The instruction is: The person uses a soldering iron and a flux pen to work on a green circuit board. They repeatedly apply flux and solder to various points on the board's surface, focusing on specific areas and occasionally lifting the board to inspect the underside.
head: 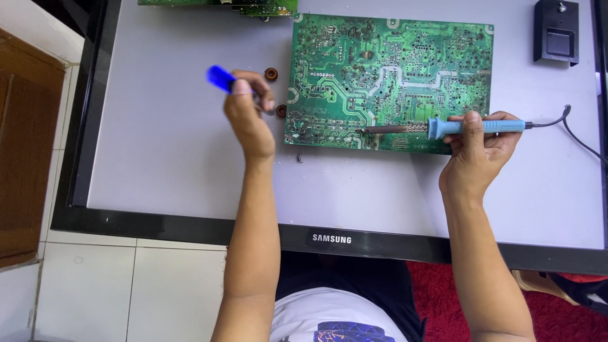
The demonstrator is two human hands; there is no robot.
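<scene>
The right hand [478, 149] has its fingers clenched around the blue handle of a soldering iron [443, 127], tip on the green circuit board [392, 76] lying flat near the tabletop's [158, 164] far edge. The left hand [248, 117] pinches a blue-handled tool [220, 78] beside 2 small copper coils [271, 74]. The board looks stiff, light and fragile, best held by its edges.

Arms: both are showing bare to the elbow, no sleeves, watch or rings.
Left hand [248, 117]: bare, ungloved.
Right hand [476, 152]: bare, ungloved.
Torso: wearing a white shirt with a blue-purple print, dark garment around it.
</scene>
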